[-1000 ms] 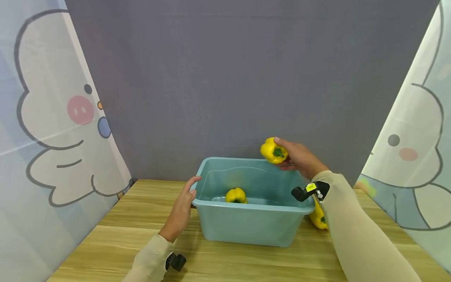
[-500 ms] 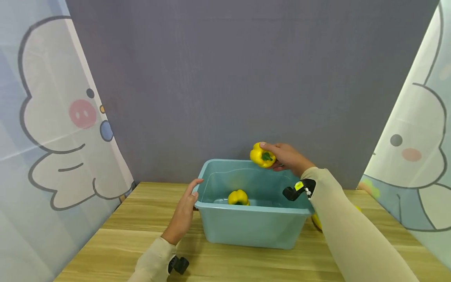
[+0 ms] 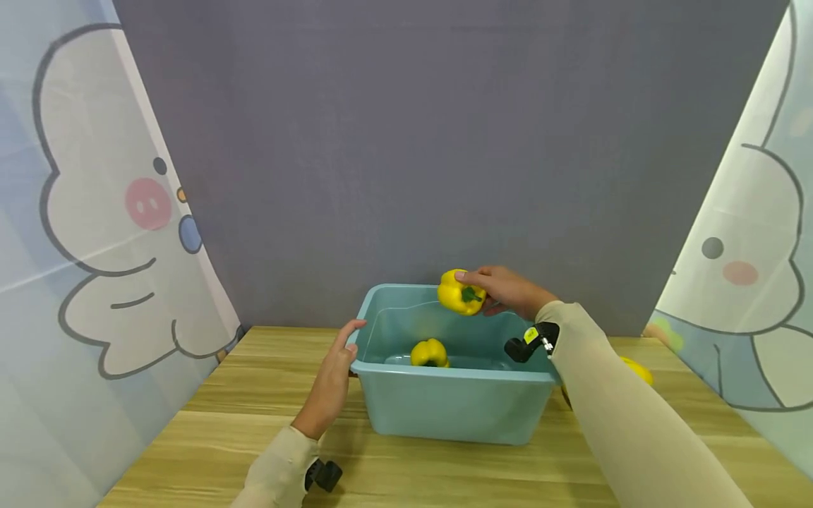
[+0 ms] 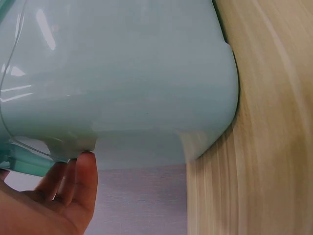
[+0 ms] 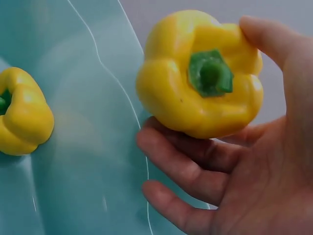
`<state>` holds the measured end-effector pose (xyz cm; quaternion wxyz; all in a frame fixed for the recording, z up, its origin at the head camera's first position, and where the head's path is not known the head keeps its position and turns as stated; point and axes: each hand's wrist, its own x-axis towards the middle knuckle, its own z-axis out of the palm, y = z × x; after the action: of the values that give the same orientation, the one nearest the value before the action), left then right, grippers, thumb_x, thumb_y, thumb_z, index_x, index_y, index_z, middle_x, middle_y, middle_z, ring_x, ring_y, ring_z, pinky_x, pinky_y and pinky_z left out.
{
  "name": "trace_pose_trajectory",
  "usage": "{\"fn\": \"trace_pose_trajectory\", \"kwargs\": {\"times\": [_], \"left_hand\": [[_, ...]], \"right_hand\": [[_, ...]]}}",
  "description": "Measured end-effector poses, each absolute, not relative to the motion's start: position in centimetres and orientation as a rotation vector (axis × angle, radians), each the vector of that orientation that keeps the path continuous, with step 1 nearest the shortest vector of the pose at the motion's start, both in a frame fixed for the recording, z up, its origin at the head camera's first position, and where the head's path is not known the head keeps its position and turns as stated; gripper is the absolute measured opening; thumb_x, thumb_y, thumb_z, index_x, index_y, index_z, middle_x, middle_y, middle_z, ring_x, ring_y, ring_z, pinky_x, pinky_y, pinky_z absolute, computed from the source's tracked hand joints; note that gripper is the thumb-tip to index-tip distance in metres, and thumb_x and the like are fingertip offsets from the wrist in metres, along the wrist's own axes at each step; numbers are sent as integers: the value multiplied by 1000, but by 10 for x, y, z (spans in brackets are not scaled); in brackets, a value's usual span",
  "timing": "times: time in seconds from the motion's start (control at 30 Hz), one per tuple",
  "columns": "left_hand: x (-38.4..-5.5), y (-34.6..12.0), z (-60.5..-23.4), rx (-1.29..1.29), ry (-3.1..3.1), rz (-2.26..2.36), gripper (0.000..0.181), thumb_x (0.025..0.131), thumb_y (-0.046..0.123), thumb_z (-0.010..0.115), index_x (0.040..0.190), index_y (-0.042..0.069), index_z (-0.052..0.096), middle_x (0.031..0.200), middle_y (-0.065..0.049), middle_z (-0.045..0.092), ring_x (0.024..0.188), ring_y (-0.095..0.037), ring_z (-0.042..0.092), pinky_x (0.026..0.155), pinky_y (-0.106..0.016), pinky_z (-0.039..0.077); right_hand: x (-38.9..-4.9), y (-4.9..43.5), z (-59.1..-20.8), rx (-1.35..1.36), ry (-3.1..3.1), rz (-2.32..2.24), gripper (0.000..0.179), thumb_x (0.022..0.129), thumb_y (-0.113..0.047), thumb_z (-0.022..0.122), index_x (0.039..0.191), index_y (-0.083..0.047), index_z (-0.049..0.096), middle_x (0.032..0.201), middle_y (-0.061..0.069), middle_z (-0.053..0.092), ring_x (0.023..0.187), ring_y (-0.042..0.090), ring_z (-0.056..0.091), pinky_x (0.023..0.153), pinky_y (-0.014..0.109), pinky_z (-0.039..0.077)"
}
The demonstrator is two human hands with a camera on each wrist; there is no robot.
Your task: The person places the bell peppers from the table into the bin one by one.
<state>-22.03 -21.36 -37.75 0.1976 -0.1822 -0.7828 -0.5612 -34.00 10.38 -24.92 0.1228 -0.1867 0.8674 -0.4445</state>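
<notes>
The person's sleeves, the left [image 3: 279,462] and the right [image 3: 641,423], lay nearest, above the wooden table [image 3: 254,451]. The left hand [image 3: 328,381] gripped the left rim of the tub [image 3: 454,406], some fingers bent against the outer wall. A hard pull or downward push there could have slid or tipped the tub, which stood flat on the table.

At the tub's right, yellow showed on both sides of the right sleeve: a loose pepper [image 3: 637,369], mostly hidden, perhaps more than one. A low sweep of that arm might have knocked it and set it rolling. The right wrist camera [image 3: 530,342] hung close to the tub's right end and could have bumped the rim if the arm dipped.

Inside the tub, a lower pepper [image 3: 428,351] rested on the floor. Beyond it, the right hand [image 3: 508,289] held a raised pepper [image 3: 459,293] near the far rim, thumb above and fingers beneath, stem toward the person. The little finger stood apart from it, and the skin looked slick, so a loosened thumb might have let it slip. Dropped from there, it could have struck the rim or bruised the lower pepper. Behind hung a grey curtain [image 3: 406,141].
</notes>
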Motion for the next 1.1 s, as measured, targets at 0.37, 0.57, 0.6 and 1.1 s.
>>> {"fn": "trace_pose_trajectory", "kwargs": {"times": [0.37,0.57,0.6,1.1], "left_hand": [[-220,-218,-377,-526,-2206,-1542,48,109,39,27,151,17,39,159,-6,30,144,-29,26,108,-64,21],[-217,-220,-377,-501,-2218,-1543,48,110,39,25,152,18,37,156,-5,32,127,-32,43,96,-58,35],[-217,-220,-377,-499,-2218,-1546,48,110,39,25,152,19,37,156,-5,32,124,-32,44,94,-57,36],[-217,-216,-375,-545,-2192,-1568,49,110,39,26,152,17,37,160,-6,27,147,-28,20,110,-67,16]], "right_hand": [[-335,99,-260,-591,2512,-1276,73,93,-62,59,134,-3,53,117,14,60,94,29,62,91,49,51],[-331,92,-262,-583,2520,-1203,73,90,-63,63,130,-3,55,102,11,63,83,27,58,85,45,53],[-331,92,-263,-588,2519,-1185,73,90,-63,63,130,-2,55,100,10,63,81,27,57,82,42,53],[-334,96,-267,-536,2616,-986,83,89,-65,62,138,1,47,120,13,58,92,26,62,87,44,52]]}}
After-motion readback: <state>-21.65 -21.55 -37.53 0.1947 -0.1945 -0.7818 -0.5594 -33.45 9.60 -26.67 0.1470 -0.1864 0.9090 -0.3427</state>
